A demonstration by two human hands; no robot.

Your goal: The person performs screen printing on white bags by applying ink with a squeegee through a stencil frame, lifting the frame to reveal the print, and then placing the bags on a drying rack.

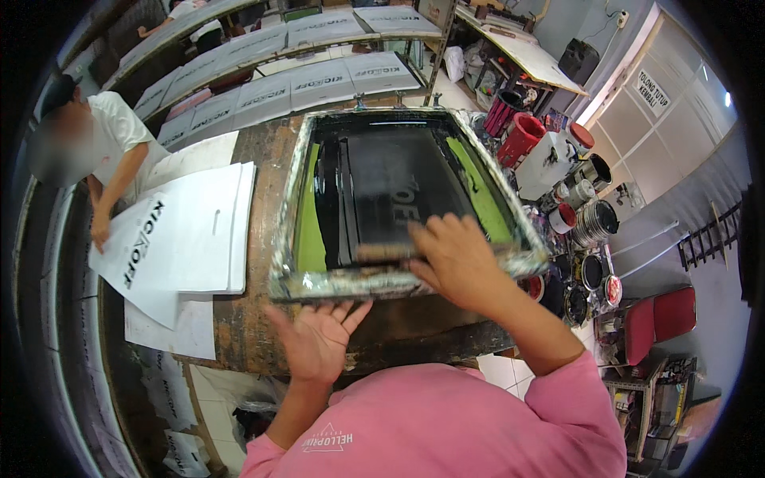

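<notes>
A screen printing frame (351, 284) with ink-smeared edges lies over the worn wooden table in front of me. Black ink (382, 175) covers the middle of its mesh, with green strips down both sides. My right hand (462, 256) is closed around a squeegee (384, 252) with a wooden-looking handle, at the near end of the mesh; motion blurs it a little. Below the frame's near edge, my left hand (317, 341) is palm up with fingers spread, the fingertips at the rim. Whether they bear its weight I cannot tell.
At left, a person (119, 147) holds a printed white sheet (127, 255) beside a stack of white sheets (233, 231). Racks of printed sheets (319, 84) stand behind. Paint cans (596, 217), a red bucket (522, 139) and a red chair (673, 312) are on the right.
</notes>
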